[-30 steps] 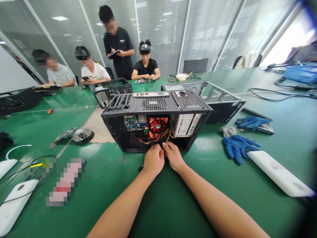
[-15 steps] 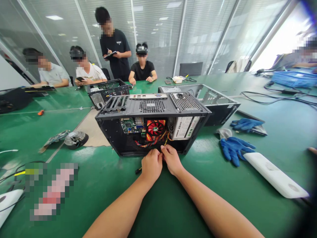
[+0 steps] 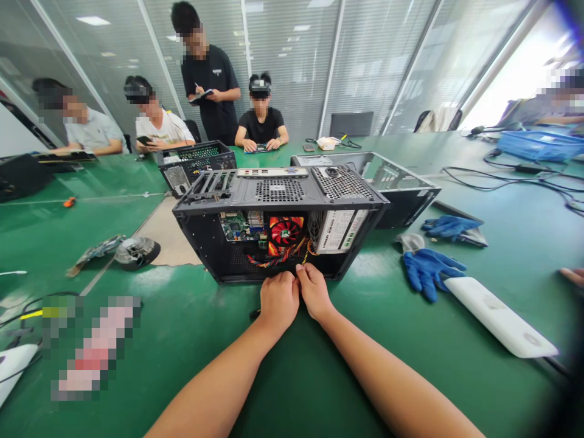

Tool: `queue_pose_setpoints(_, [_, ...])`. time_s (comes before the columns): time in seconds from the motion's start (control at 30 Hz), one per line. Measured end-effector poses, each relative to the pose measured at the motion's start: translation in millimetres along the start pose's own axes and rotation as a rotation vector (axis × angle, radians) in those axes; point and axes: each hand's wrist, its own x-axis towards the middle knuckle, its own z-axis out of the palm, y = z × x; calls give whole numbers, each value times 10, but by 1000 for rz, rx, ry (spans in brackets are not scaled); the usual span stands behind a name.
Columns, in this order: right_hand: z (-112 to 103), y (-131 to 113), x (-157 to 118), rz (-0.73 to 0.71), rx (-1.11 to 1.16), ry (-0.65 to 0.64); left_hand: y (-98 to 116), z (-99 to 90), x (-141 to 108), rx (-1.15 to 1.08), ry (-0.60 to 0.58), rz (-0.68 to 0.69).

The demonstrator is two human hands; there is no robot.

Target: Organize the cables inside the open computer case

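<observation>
A black computer case point(image 3: 279, 210) lies on the green table with its open side towards me. Inside are a motherboard point(image 3: 237, 226), a red cooling fan point(image 3: 286, 235) and a white-labelled power supply point(image 3: 342, 232). Coloured wires point(image 3: 269, 261) run below the fan. At the case's near lower edge, my left hand point(image 3: 280, 298) and my right hand point(image 3: 314, 289) meet, fingers closed in a pinch. A yellow-and-black power cable point(image 3: 305, 258) comes down from the power supply into them. Its dark end point(image 3: 254, 314) shows beside my left hand. The fingertips' exact hold is hidden.
Blue work gloves point(image 3: 426, 271) and a white power strip point(image 3: 499, 316) lie on the right. Another open case point(image 3: 406, 204) stands behind. A metal heatsink fan point(image 3: 137, 252) sits left near cardboard point(image 3: 173, 243). Several people are around the table; a blue basket point(image 3: 536, 146) is far right.
My hands stay pinched together at the case's edge, nearly unmoved. Less of the cable's dark end shows by my left hand. The seated person opposite now has both hands on a board.
</observation>
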Motion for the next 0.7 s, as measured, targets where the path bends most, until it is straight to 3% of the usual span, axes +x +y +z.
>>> queue_pose_setpoints(0.2, [2, -11, 4, -11, -31, -5, 7, -9, -9, -8, 3, -2])
queue_pose_setpoints(0.47, [3, -69, 13, 151, 207, -98, -19, 1, -1, -44, 18, -32])
queue_pose_setpoints(0.7, [-20, -86, 21, 190, 267, -131, -36, 9, 15, -208, 17, -42])
